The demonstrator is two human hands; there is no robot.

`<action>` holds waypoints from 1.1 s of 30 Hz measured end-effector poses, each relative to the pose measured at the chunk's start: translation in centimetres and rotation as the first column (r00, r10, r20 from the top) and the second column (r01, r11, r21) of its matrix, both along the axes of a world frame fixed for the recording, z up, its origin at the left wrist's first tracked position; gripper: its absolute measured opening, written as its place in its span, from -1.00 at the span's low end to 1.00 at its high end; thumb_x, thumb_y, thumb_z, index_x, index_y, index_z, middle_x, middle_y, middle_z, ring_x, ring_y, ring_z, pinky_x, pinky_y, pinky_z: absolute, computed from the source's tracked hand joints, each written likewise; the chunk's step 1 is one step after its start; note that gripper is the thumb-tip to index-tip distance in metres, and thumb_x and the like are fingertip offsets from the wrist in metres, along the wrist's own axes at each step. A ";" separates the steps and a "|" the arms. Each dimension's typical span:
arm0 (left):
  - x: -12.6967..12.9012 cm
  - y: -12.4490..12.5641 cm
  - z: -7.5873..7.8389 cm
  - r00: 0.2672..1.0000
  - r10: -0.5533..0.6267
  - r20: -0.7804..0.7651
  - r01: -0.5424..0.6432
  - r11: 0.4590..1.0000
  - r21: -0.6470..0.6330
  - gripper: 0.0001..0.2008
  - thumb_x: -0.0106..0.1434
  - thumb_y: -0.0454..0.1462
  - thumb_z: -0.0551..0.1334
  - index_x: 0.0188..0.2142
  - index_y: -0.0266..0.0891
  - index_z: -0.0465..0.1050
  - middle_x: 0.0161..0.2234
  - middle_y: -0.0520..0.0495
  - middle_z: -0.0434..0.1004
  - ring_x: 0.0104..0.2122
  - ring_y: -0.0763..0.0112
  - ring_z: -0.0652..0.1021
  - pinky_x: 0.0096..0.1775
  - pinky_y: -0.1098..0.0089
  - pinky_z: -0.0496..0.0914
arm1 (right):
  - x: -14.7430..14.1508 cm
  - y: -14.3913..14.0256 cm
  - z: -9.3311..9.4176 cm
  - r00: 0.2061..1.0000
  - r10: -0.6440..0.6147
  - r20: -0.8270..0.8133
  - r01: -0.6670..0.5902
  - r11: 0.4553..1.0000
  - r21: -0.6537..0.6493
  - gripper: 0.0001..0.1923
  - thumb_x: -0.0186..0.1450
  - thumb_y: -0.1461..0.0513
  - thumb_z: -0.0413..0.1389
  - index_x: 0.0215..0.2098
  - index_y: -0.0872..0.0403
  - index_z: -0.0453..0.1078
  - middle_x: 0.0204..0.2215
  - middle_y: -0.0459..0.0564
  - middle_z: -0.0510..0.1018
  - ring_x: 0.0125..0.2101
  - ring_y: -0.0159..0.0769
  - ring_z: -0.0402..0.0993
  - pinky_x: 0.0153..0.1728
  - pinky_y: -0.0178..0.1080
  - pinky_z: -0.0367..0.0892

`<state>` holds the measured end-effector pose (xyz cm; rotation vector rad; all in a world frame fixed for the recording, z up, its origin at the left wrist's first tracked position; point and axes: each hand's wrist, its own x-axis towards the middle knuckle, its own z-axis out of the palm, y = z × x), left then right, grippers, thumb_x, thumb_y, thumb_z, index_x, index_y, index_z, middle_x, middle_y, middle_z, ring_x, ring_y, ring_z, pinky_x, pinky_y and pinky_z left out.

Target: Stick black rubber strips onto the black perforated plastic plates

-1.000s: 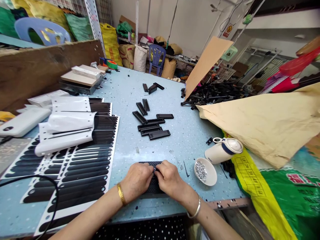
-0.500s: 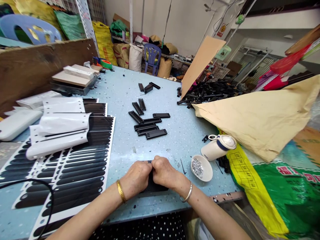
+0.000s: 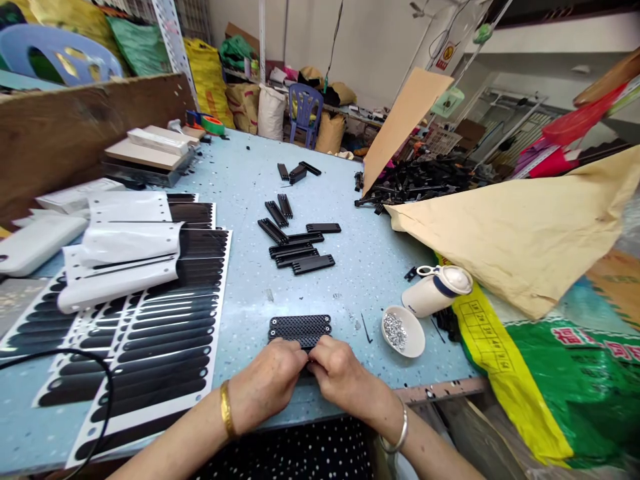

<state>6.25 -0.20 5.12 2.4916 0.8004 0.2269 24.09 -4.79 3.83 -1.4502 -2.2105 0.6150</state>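
My left hand (image 3: 274, 375) and my right hand (image 3: 345, 373) meet at the near edge of the table, both closed with fingertips pinched together. What lies between the fingertips is hidden. Just beyond them are black textured strips (image 3: 300, 326) set side by side, with small round metal rings at their ends. The knuckles overlap the nearest strip. To the right, a white bowl (image 3: 417, 339) holds small silvery metal pieces (image 3: 395, 332). A thin black stick (image 3: 367, 328) lies left of the bowl.
Several black ribbed bars (image 3: 313, 265) lie mid-table. Sheets of black strips (image 3: 165, 347) cover the left side, under curled white backing (image 3: 130, 247). A white cup (image 3: 430, 297) lies tilted near the bowl. At right are a black parts heap (image 3: 425, 179) and brown paper (image 3: 525, 233).
Both hands have come nearer the body and lower, uncovering the black textured strips they were over. The fingers remain closed and together. The view has shifted slightly.
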 end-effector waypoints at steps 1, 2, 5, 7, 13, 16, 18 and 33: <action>-0.3 0.0 0.0 1.000 -0.006 0.019 0.006 1.000 -0.012 -0.76 0.19 -0.49 0.06 -0.38 -0.26 0.49 -0.40 -0.11 0.54 -0.37 0.29 0.53 -0.28 0.32 0.44 | 0.1 -0.1 -0.1 1.000 -0.012 -0.025 0.012 1.000 0.005 -0.83 0.23 0.45 0.08 -0.46 0.12 0.39 -0.46 -0.05 0.43 -0.40 -0.33 0.37 -0.38 -0.31 0.26; -0.7 0.0 0.0 0.998 -0.004 0.055 0.005 1.000 -0.025 -0.76 0.19 -0.49 0.07 -0.35 -0.25 0.49 -0.39 -0.08 0.54 -0.37 0.32 0.53 -0.28 0.35 0.44 | 0.2 -0.2 -0.1 0.998 -0.026 -0.051 0.027 1.000 0.010 -0.85 0.22 0.44 0.09 -0.43 0.12 0.41 -0.46 -0.05 0.44 -0.40 -0.32 0.38 -0.38 -0.31 0.26; -2.4 -0.2 0.1 0.975 0.101 0.197 -0.098 0.995 -0.026 -0.76 0.21 -0.46 0.07 -0.29 -0.22 0.49 -0.40 -0.03 0.54 -0.39 0.38 0.54 -0.32 0.41 0.43 | 0.9 -0.8 0.0 0.989 -0.102 -0.107 0.106 0.994 0.034 -0.85 0.25 0.42 0.08 -0.34 0.12 0.46 -0.43 -0.02 0.48 -0.40 -0.30 0.42 -0.38 -0.29 0.29; -3.6 -0.4 -0.2 0.949 0.198 0.245 -0.208 0.978 0.013 -0.78 0.27 -0.41 0.06 -0.28 -0.23 0.48 -0.45 -0.03 0.53 -0.44 0.37 0.53 -0.36 0.39 0.43 | 1.5 -1.2 0.1 0.983 -0.152 -0.103 0.159 0.986 0.059 -0.82 0.28 0.40 0.04 -0.29 0.14 0.49 -0.43 0.01 0.48 -0.42 -0.29 0.42 -0.38 -0.27 0.31; -5.0 -1.6 -1.9 0.931 0.228 0.284 -0.279 0.948 0.154 -0.75 0.35 -0.37 0.01 -0.15 -0.24 0.46 -0.49 -0.03 0.53 -0.48 0.35 0.54 -0.41 0.37 0.41 | 2.2 -2.3 -0.1 0.991 -0.086 0.106 0.075 0.991 0.107 -0.66 0.33 0.40 -0.09 -0.08 0.13 0.48 -0.47 0.03 0.44 -0.47 -0.26 0.37 -0.46 -0.24 0.26; -4.9 -2.1 -2.5 0.940 0.221 0.261 -0.279 0.936 0.214 -0.70 0.34 -0.41 -0.01 -0.03 -0.29 0.41 -0.50 -0.04 0.52 -0.52 0.34 0.52 -0.44 0.35 0.41 | 2.0 -2.5 0.0 0.981 -0.029 0.192 0.010 0.995 0.103 -0.60 0.32 0.43 -0.12 0.00 0.14 0.44 -0.45 0.05 0.44 -0.47 -0.24 0.35 -0.46 -0.22 0.23; -4.8 -2.3 -2.6 0.951 0.210 0.225 -0.266 0.929 0.259 -0.64 0.31 -0.45 -0.03 0.03 -0.35 0.36 -0.51 -0.05 0.52 -0.54 0.33 0.52 -0.45 0.33 0.42 | 1.9 -2.5 0.1 0.974 -0.001 0.227 -0.020 0.996 0.091 -0.57 0.31 0.44 -0.15 0.02 0.15 0.43 -0.46 0.05 0.43 -0.47 -0.24 0.33 -0.47 -0.21 0.22; -4.9 -2.5 -2.4 0.978 0.142 0.155 -0.187 0.922 0.338 -0.54 0.19 -0.54 -0.04 0.01 -0.29 0.40 -0.52 -0.02 0.46 -0.55 0.35 0.46 -0.46 0.33 0.40 | 1.8 -2.1 0.3 0.935 0.059 0.348 -0.099 0.990 0.099 -0.62 0.27 0.46 -0.12 -0.08 0.15 0.44 -0.45 0.05 0.41 -0.44 -0.22 0.28 -0.47 -0.20 0.17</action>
